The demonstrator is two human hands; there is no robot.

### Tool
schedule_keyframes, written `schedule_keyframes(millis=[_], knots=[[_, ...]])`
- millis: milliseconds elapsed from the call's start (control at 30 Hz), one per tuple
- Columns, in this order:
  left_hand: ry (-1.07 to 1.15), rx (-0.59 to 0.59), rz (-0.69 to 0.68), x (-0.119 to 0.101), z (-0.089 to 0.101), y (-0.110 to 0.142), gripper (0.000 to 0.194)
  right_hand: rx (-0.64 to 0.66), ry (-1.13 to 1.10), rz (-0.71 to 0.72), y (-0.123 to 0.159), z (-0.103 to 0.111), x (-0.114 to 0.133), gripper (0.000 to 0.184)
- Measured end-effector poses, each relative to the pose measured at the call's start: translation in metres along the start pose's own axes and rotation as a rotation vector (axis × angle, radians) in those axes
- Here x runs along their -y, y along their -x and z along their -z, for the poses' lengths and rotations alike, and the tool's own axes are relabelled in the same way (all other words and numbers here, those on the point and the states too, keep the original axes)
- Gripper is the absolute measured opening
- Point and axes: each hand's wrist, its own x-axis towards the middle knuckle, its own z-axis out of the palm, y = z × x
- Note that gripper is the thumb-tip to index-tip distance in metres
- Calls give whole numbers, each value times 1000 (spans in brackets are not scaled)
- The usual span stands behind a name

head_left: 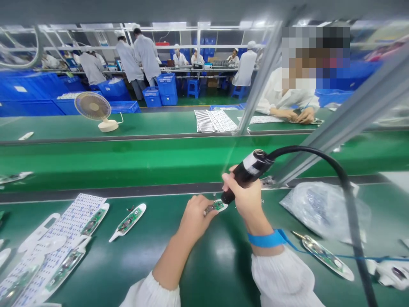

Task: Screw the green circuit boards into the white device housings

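Observation:
My right hand point(247, 194) is wrapped round a black electric screwdriver point(246, 172), whose thick cord point(322, 154) runs off to the right. The tool slants down, with its lower end at a small white housing with a green circuit board point(220, 205). My left hand point(195, 215) pinches that housing from the left and covers part of it. Fingers and tool hide the exact contact point. A blue wrist strap point(267, 238) circles my right wrist. Left of my hands, another white housing with a circuit board point(129, 221) lies on the green bench.
Sticker sheets point(68, 228) with more housings lie at left. A bagged bundle point(319, 209) and an open housing point(329, 258) lie at right. A slanted metal post point(338, 123) stands beyond. Across the belt point(143, 160) are a fan point(94, 108) and a person at work point(289, 96).

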Motion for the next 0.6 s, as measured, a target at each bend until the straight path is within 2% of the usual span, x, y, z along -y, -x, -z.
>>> schedule_keyframes(millis=[100, 167, 233, 300, 400, 467, 533, 600], knots=[[8, -19, -15, 5, 0, 1, 12, -60, -128, 48, -7, 15, 7, 27], [-12, -33, -19, 13, 2, -11, 13, -105, -164, 58, -13, 28, 9, 27], [-63, -40, -6, 26, 6, -39, 12, -117, -178, 24, -17, 41, 9, 27], [-117, -50, 44, 42, 13, -79, 12, -93, -196, -34, -19, 48, 9, 26], [-152, -82, 135, 69, 19, -148, 16, -22, -210, -104, -18, 49, 11, 24], [-159, -99, 172, 85, 21, -184, 18, 27, -196, -134, -17, 47, 14, 23], [-157, -113, 202, 94, 21, -205, 18, 70, -183, -156, -16, 45, 14, 22], [-143, -146, 214, 94, 20, -207, 21, 100, -179, -171, -16, 43, 12, 23]])
